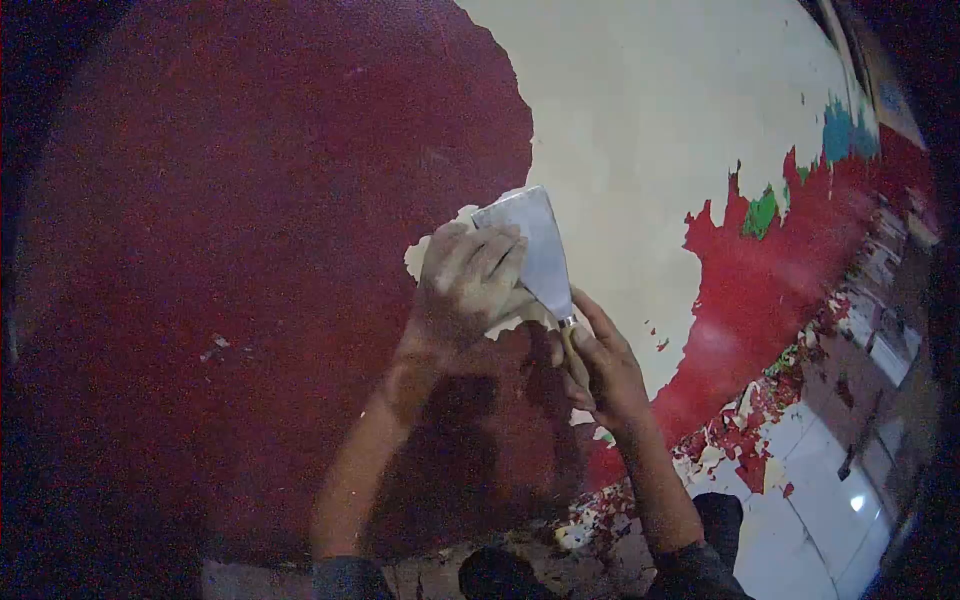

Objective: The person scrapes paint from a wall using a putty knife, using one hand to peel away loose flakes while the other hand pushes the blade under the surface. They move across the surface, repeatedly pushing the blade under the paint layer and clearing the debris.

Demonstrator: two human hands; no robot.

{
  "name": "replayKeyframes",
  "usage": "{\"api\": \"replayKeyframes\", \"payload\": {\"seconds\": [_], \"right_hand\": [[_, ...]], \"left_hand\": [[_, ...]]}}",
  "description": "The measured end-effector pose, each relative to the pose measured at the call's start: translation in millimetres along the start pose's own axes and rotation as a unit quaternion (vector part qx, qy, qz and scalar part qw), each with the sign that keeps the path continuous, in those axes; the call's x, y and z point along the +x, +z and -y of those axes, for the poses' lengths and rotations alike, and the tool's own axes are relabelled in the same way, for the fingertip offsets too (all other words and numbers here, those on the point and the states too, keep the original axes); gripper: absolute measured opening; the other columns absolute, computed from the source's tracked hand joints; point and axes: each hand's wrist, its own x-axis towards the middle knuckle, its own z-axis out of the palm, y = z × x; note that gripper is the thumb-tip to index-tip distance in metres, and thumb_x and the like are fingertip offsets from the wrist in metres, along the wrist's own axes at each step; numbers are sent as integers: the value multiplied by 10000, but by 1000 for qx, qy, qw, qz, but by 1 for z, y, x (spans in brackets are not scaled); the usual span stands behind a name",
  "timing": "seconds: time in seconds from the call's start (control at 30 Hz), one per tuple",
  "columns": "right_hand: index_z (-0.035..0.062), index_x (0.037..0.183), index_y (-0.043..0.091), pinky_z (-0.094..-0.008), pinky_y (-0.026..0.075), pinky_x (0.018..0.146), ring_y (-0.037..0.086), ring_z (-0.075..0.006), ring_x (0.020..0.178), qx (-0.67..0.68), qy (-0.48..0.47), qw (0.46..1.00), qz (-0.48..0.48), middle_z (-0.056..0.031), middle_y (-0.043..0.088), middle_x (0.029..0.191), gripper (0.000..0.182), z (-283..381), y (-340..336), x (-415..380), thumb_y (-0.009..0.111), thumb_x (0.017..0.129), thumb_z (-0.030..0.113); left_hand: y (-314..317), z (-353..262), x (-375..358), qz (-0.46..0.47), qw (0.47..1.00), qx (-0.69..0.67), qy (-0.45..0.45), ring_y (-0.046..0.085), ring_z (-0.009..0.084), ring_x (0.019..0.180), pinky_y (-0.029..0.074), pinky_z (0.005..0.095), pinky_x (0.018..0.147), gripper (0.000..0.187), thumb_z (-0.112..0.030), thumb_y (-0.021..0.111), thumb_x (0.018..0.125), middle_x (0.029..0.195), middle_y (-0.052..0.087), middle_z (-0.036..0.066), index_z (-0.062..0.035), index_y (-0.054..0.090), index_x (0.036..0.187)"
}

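A paint scraper (543, 245) with a broad metal blade and a wooden handle lies against the wall, its blade pointing up. My right hand (610, 370) is closed around the handle. Dusty fingers of my left hand (470, 270) bend over the left side of the blade and press on it. Dark red paint (250, 200) covers the wall to the left, ending in a ragged edge beside the blade. Right of that edge, a pale cream surface (620, 150) is exposed. What lies directly under the blade is hidden.
Brighter red paint (760, 290) remains at the lower right, with a green patch (761, 213) and a blue patch (840, 130). Peeled paint flakes (735, 430) heap along the wall's foot, beside white floor tiles (810, 480). My dark-clad knee or foot (718, 520) shows below.
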Motion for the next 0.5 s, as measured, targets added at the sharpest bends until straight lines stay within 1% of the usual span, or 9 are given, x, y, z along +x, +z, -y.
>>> {"api": "replayKeyframes", "payload": {"seconds": [0.07,0.17,0.23,0.3,0.33,0.37,0.43,0.47,0.5], "right_hand": [[73,1371,273,-177,320,336,411,-56,417,-30,-18,999,-16,-30,522,707,488,-2,1,-2,425,928,207],[83,1378,263,-180,324,342,405,-54,427,-46,-21,999,-21,-25,517,697,489,0,7,3,423,929,194],[89,1380,261,-183,326,343,402,-51,435,-29,-13,999,-7,-21,512,690,490,20,10,16,426,930,191],[92,1373,285,-183,334,362,403,-44,452,-74,-25,997,-26,-5,506,672,486,6,2,9,444,927,201],[92,1371,290,-184,336,368,404,-42,454,-78,-20,996,-35,-1,506,669,487,-5,-5,1,450,926,204],[93,1370,295,-186,337,373,404,-40,456,-83,-13,995,-44,2,505,667,488,-10,-8,-5,457,924,207],[90,1363,313,-190,345,396,397,-42,461,-75,-19,997,-23,6,501,664,484,16,1,5,467,920,212],[88,1360,322,-193,348,408,393,-43,464,-73,-23,997,-14,7,499,663,483,27,4,10,473,918,214],[81,1355,329,-194,352,421,391,-44,472,-106,-33,993,-26,9,498,664,479,25,1,9,474,918,212]], "left_hand": [[5,-6,-4,-17,1000,0,-4,586,223,896,431,407,788,380,-332,655,667,951,617,39,-67,641,939],[3,7,2,-30,998,56,27,595,210,867,426,419,792,392,-356,640,677,940,630,36,-67,637,942],[8,3,4,-22,996,83,19,594,202,873,424,421,790,404,-366,644,669,952,633,29,-79,634,953],[9,-2,5,-11,993,114,9,594,193,879,422,424,788,417,-377,648,661,964,635,22,-91,632,964],[6,-13,-3,34,998,44,1,592,206,852,419,427,779,438,-396,654,640,965,634,31,-94,633,956],[2,-12,-1,31,997,69,2,593,207,860,420,428,780,456,-409,661,628,968,634,37,-92,633,954],[1,-3,14,20,993,113,11,595,208,876,422,428,781,494,-436,674,603,973,633,48,-87,635,950],[5,1,22,-33,996,74,-35,597,198,881,426,417,777,491,-441,667,594,994,633,52,-97,638,944],[8,-3,21,-23,996,80,-27,596,197,898,423,412,778,473,-425,664,599,1004,631,57,-94,640,936]]}}
